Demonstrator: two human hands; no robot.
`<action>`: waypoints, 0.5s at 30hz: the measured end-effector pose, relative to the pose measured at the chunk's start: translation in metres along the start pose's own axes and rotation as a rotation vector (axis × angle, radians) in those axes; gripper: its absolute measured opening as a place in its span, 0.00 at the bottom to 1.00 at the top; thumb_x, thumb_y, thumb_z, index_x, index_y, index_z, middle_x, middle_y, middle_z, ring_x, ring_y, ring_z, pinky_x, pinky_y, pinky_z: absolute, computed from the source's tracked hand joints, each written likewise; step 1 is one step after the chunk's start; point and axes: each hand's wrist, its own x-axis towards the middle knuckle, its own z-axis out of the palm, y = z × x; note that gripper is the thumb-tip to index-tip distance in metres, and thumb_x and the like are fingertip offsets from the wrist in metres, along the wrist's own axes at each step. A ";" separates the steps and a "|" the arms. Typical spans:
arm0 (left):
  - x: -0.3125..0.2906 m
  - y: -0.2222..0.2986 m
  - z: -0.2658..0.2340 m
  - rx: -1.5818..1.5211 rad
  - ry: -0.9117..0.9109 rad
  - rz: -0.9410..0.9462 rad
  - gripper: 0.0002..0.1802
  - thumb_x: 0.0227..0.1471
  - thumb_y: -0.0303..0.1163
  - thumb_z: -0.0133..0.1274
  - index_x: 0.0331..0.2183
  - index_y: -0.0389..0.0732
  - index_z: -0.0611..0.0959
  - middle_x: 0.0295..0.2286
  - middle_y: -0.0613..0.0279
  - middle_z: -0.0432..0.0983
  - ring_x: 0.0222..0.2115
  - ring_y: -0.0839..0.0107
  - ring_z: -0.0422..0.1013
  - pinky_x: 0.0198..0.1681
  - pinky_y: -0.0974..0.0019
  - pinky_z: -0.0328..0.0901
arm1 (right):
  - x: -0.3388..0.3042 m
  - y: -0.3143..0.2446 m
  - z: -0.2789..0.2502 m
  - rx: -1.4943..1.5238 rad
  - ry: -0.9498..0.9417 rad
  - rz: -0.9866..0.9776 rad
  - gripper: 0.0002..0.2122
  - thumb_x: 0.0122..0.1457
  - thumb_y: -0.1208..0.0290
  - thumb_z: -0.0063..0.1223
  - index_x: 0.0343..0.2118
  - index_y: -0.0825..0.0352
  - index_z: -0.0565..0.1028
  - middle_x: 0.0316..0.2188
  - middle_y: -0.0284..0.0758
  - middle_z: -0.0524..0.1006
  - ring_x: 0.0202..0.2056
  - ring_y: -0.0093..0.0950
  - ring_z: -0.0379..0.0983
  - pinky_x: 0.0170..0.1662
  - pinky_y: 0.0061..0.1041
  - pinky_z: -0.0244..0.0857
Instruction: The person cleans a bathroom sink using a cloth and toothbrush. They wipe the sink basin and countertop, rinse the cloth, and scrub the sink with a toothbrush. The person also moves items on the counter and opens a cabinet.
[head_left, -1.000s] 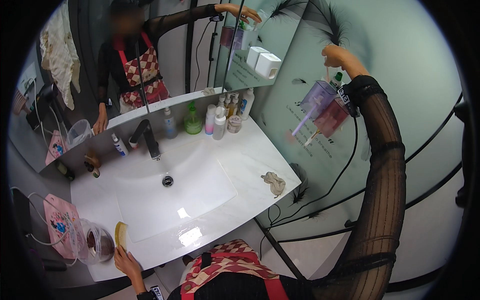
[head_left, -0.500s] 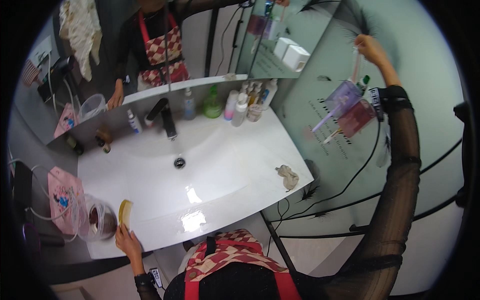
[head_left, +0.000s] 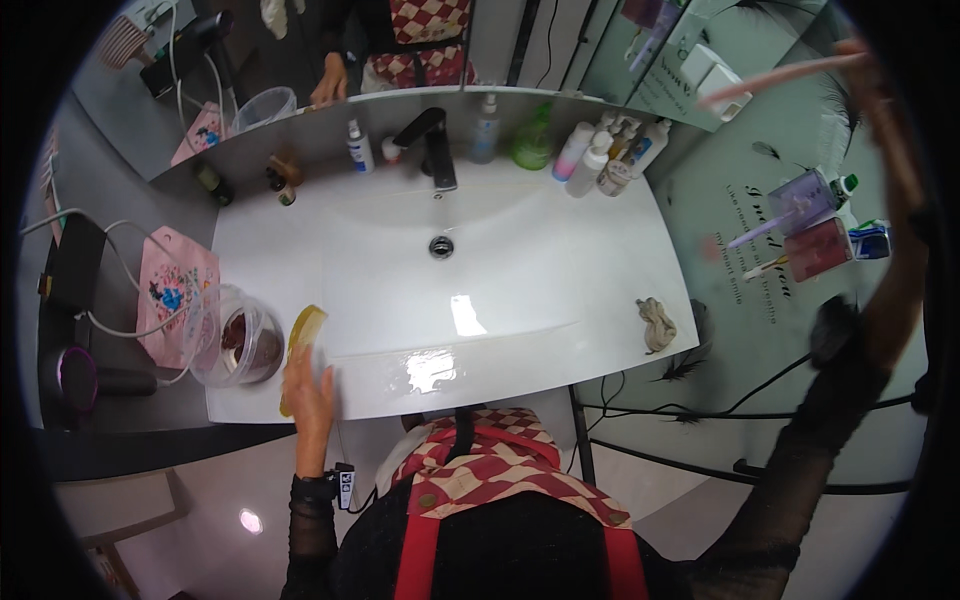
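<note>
Over the left front of the washbasin counter, my left hand (head_left: 309,393) lies with straight fingers on a yellow comb (head_left: 307,328), thumb apart. The comb shows past the fingertips and beside the palm. Next to it stands a clear plastic tub (head_left: 255,352) with something brown inside. At the upper right, my right hand (head_left: 872,85) is raised and smeared by motion. From it a long pink stick (head_left: 775,82) points left; its kind is too blurred to tell. Below that hand, a purple cup (head_left: 803,197) and a red cup (head_left: 820,250) hang on the frosted glass, with toothbrushes.
A white basin (head_left: 400,300) with a black tap (head_left: 437,150) spans the middle. Several bottles, including a green pump bottle (head_left: 533,140), line the back below the mirror. A crumpled grey cloth (head_left: 656,326) lies at right. A hair dryer (head_left: 110,385) and white cables are at left.
My right hand has lifted the pink stick out from above the cups, up and to the right. My left hand's fingers have straightened over the comb. The whole view has shifted.
</note>
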 end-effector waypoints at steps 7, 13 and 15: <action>0.048 0.107 -0.039 -1.123 -0.504 0.080 0.30 0.48 0.25 0.55 0.54 0.37 0.67 0.47 0.59 0.70 0.26 0.83 0.69 0.29 0.78 0.64 | -0.050 -0.137 0.275 1.143 -0.466 0.555 0.12 0.54 0.75 0.55 0.41 0.70 0.73 0.28 0.27 0.73 0.27 0.13 0.67 0.31 0.13 0.64; 0.056 0.108 -0.034 -1.270 -0.748 -0.127 0.15 0.57 0.32 0.48 0.44 0.34 0.75 0.28 0.64 0.76 0.17 0.84 0.65 0.20 0.80 0.59 | -0.076 -0.182 0.358 1.545 -0.439 0.726 0.20 0.56 0.69 0.55 0.49 0.69 0.67 0.36 0.33 0.73 0.36 0.20 0.71 0.38 0.19 0.67; 0.050 0.098 -0.028 -1.365 -0.717 -0.170 0.14 0.59 0.32 0.45 0.43 0.33 0.75 0.27 0.65 0.76 0.17 0.84 0.65 0.19 0.80 0.59 | -0.087 -0.199 0.369 1.572 -0.468 0.749 0.25 0.61 0.56 0.47 0.55 0.67 0.61 0.40 0.36 0.72 0.40 0.25 0.70 0.44 0.24 0.66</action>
